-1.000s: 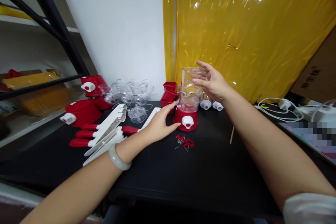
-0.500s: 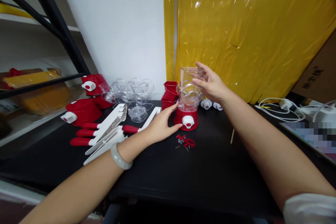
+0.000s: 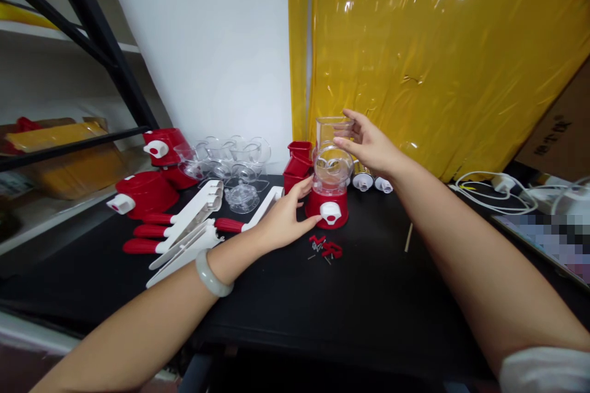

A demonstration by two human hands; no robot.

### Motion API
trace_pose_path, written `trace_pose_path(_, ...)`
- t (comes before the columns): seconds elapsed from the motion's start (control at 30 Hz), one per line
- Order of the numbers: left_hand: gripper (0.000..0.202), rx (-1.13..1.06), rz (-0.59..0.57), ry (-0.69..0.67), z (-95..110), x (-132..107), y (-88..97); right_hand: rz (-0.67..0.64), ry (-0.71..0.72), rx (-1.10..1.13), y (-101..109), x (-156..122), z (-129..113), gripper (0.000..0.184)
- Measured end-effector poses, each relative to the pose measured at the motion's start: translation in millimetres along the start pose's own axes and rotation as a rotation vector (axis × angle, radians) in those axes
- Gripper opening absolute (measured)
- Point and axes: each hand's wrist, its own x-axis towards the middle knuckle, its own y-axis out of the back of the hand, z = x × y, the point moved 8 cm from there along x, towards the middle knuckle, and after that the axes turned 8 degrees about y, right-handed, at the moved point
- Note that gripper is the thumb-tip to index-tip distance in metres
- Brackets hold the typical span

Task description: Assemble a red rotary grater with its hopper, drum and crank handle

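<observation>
A rotary grater stands upright on the black table, a clear plastic housing [image 3: 328,135] seated on its red base [image 3: 316,209] with a white knob [image 3: 330,214] in front. My left hand [image 3: 286,218] grips the base from the left, thumb by the knob and fingers round the side. My right hand [image 3: 364,142] is closed about the upper right of the clear housing, its fingertips partly seen through the plastic. Just in front of the base lie small red clips [image 3: 332,250] and several screws [image 3: 317,245].
Left are red bases [image 3: 150,193], white-and-red handles [image 3: 193,212] and several clear housings [image 3: 230,159]. Red hoppers [image 3: 297,169] stand behind my left hand. Drum graters [image 3: 362,179] lie behind my right. A thin stick [image 3: 408,237], white cables [image 3: 493,193] and a tablet-like screen [image 3: 548,245] are right.
My left fingers have curled in closer round the base. The clear housing and my right hand have shifted very slightly left.
</observation>
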Motion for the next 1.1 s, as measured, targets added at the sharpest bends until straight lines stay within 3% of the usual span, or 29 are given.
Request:
trace_pose_path(0.33, 0.079, 0.033, 0.027, 0.040, 3.1, -0.8, -3.2, 0.141, -0.035, -0.269, 7.0, -3.5, -21.9, 0.079)
trace_pose_path(0.6, 0.075, 0.020, 0.034, 0.082, 3.9, 3.8, -0.4, 0.243, -0.003, -0.388, 12.9, -4.8, -17.3, 0.081)
trace_pose_path(0.77, 0.075, 0.122, 0.091, 0.085, 7.0, 18.5, 5.0, 0.258, -0.077, -0.498, 10.2, -7.1, -22.0, 0.079)
trace_pose_path(0.93, 0.071, -0.011, 0.061, 0.122, 1.6, 44.2, -0.8, 0.278, -0.071, -0.590, 7.9, -9.3, -31.1, 0.074)
trace_pose_path(1.1, 0.077, 0.050, 0.136, 0.156, -2.7, 56.3, 2.6, 0.295, -0.061, -0.651, 7.7, -10.5, -33.6, 0.071)
